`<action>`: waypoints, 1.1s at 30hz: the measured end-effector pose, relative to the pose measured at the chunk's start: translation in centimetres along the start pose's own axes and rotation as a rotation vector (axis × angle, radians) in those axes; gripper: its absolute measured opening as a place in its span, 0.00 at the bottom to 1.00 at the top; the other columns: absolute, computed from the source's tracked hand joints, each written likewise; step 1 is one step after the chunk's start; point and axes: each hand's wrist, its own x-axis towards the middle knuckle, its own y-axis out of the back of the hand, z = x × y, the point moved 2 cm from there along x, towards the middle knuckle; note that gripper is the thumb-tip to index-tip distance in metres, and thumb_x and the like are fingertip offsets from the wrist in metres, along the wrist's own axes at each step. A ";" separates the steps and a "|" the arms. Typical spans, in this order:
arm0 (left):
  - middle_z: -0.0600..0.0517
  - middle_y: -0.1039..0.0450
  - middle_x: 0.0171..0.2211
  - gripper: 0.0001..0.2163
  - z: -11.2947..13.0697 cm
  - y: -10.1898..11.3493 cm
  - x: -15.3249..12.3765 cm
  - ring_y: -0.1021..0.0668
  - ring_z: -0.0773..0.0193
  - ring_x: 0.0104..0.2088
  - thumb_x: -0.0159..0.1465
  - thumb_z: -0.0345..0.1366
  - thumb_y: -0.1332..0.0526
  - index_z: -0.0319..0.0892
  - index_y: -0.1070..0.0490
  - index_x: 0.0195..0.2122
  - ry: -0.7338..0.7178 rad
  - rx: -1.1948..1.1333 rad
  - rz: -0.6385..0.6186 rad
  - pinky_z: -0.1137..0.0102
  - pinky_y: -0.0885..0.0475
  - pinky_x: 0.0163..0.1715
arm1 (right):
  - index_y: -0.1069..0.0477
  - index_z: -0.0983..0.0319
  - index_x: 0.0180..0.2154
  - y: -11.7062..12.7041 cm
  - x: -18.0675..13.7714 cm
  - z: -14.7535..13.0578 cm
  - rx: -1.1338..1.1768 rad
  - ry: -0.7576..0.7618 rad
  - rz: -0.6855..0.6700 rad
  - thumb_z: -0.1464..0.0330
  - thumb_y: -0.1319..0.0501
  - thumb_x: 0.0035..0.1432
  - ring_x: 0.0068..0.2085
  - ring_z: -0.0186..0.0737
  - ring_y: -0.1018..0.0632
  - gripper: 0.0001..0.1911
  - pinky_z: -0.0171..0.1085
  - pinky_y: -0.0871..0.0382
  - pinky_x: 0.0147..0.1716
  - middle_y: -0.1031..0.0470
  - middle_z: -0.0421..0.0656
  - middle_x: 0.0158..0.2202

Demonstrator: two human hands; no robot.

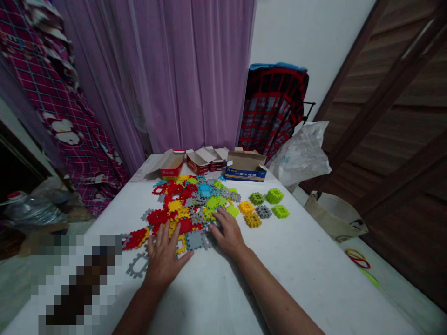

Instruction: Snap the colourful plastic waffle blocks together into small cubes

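Observation:
A heap of flat, notched plastic interlocking tiles (pixel 185 225) in red, yellow, grey, blue and lime spreads over the white table (pixel 223 298). My left hand (pixel 164 253) lies with fingers spread on the heap's near left edge, beside a grey tile frame (pixel 138 265). At the near right side of the heap, my right hand (pixel 226 231) rests with its fingers apart, next to lime and grey tiles. A grey-blue square tile (pixel 194 239) lies between the two hands. To the right stand several small blocks, among them a lime one (pixel 274 196), a yellow one (pixel 247 207) and a grey one (pixel 263 212).
Along the far edge are red open cartons (pixel 173 166) and a blue open carton (pixel 245 173). A clear plastic bag (pixel 302 156) hangs by the right edge, above a beige bag (pixel 337 216). Purple curtains (pixel 195 74) hang behind. A pixelated patch covers the lower left.

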 end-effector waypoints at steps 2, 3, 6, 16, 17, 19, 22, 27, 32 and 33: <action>0.40 0.53 0.72 0.37 -0.6 -0.1 -1.5 0.52 0.41 0.72 0.61 0.55 0.41 0.47 0.44 0.69 0.035 0.036 0.043 0.38 0.59 0.65 | 0.27 0.62 0.57 0.1 0.2 0.9 -0.097 -0.122 0.050 0.60 0.41 0.62 0.63 0.53 0.32 0.23 0.51 0.38 0.62 0.32 0.55 0.62; 0.40 0.55 0.73 0.36 -1.0 -0.3 -2.3 0.53 0.40 0.72 0.62 0.55 0.43 0.48 0.45 0.69 0.071 0.050 0.054 0.36 0.59 0.63 | 0.27 0.63 0.57 0.0 0.3 1.2 -0.138 -0.175 0.046 0.60 0.41 0.62 0.63 0.54 0.33 0.24 0.52 0.39 0.62 0.33 0.57 0.62; 0.37 0.57 0.73 0.35 -1.5 -0.9 -3.7 0.51 0.38 0.71 0.64 0.55 0.46 0.47 0.47 0.70 0.181 0.065 -0.004 0.31 0.57 0.60 | 0.27 0.65 0.56 -1.0 1.2 1.3 -0.176 -0.230 -0.033 0.61 0.42 0.64 0.63 0.52 0.32 0.23 0.49 0.39 0.62 0.31 0.57 0.61; 0.37 0.57 0.73 0.38 -0.3 -0.2 0.8 0.50 0.39 0.71 0.62 0.55 0.42 0.47 0.48 0.70 0.127 -0.034 -0.149 0.36 0.56 0.64 | 0.27 0.58 0.56 5.8 9.8 4.1 -0.551 -0.353 -0.315 0.68 0.44 0.63 0.57 0.51 0.28 0.20 0.46 0.34 0.53 0.26 0.52 0.57; 0.37 0.56 0.72 0.38 -0.6 -0.5 1.0 0.49 0.39 0.71 0.62 0.55 0.41 0.47 0.47 0.70 0.116 -0.059 -0.125 0.36 0.56 0.64 | 0.28 0.59 0.56 6.4 10.6 4.7 -0.575 -0.360 -0.343 0.67 0.42 0.61 0.57 0.53 0.28 0.21 0.47 0.35 0.52 0.26 0.53 0.57; 0.37 0.53 0.72 0.36 -1.2 -1.2 0.9 0.49 0.39 0.71 0.62 0.54 0.41 0.48 0.45 0.69 0.072 -0.111 -0.044 0.37 0.55 0.64 | 0.28 0.59 0.56 6.8 11.8 5.6 -0.612 -0.357 -0.421 0.65 0.37 0.58 0.56 0.54 0.27 0.23 0.47 0.35 0.51 0.24 0.54 0.54; 0.39 0.51 0.72 0.33 -1.9 -2.3 0.3 0.49 0.42 0.71 0.64 0.53 0.43 0.47 0.43 0.69 0.012 -0.155 0.096 0.41 0.54 0.66 | 0.28 0.59 0.55 6.1 12.7 5.9 -0.644 -0.333 -0.519 0.66 0.33 0.54 0.55 0.53 0.25 0.25 0.45 0.36 0.50 0.22 0.54 0.51; 0.40 0.48 0.70 0.29 -2.3 -2.9 0.0 0.45 0.44 0.70 0.66 0.50 0.44 0.46 0.39 0.67 -0.021 -0.179 0.207 0.44 0.50 0.66 | 0.28 0.63 0.54 5.9 13.0 5.1 -0.660 -0.291 -0.543 0.68 0.37 0.57 0.52 0.51 0.23 0.22 0.43 0.36 0.49 0.22 0.56 0.51; 0.39 0.46 0.70 0.27 -2.2 -2.3 0.3 0.42 0.44 0.69 0.67 0.49 0.46 0.44 0.36 0.65 -0.028 -0.192 0.262 0.45 0.49 0.66 | 0.34 0.61 0.60 8.8 9.5 3.6 -0.578 -0.213 -0.401 0.61 0.41 0.62 0.52 0.48 0.23 0.26 0.40 0.35 0.49 0.24 0.52 0.53; 0.38 0.46 0.69 0.26 -2.1 -2.1 0.3 0.42 0.44 0.69 0.67 0.48 0.47 0.44 0.35 0.64 -0.032 -0.197 0.270 0.45 0.49 0.67 | 0.33 0.60 0.59 9.2 8.0 3.1 -0.516 -0.176 -0.373 0.60 0.41 0.61 0.51 0.47 0.23 0.26 0.39 0.35 0.48 0.23 0.50 0.52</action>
